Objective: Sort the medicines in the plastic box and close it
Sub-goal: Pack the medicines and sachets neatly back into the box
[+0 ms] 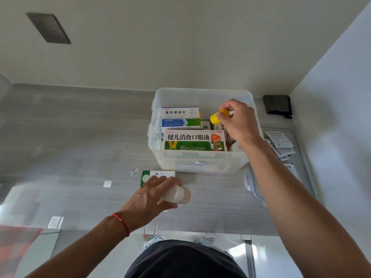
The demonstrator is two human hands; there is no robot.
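Note:
A clear plastic box point(200, 163) stands open on the glass table. Inside stand a blue-and-green medicine carton point(180, 117) at the back and a green-and-white carton with a cartoon figure point(193, 140) in front. My right hand point(237, 119) reaches over the box's right side, shut on a small yellow-capped bottle point(218, 115). My left hand point(154, 194) lies in front of the box, gripping a white bottle point(177, 194) on its side. A green-and-white carton point(158, 174) lies flat under that hand's fingers.
The box's clear lid point(251, 183) lies to the right of the box, with several medicine sachets point(280, 144) on it. A black folded cloth point(278, 106) sits in the back right corner. Walls close the back and the right side.

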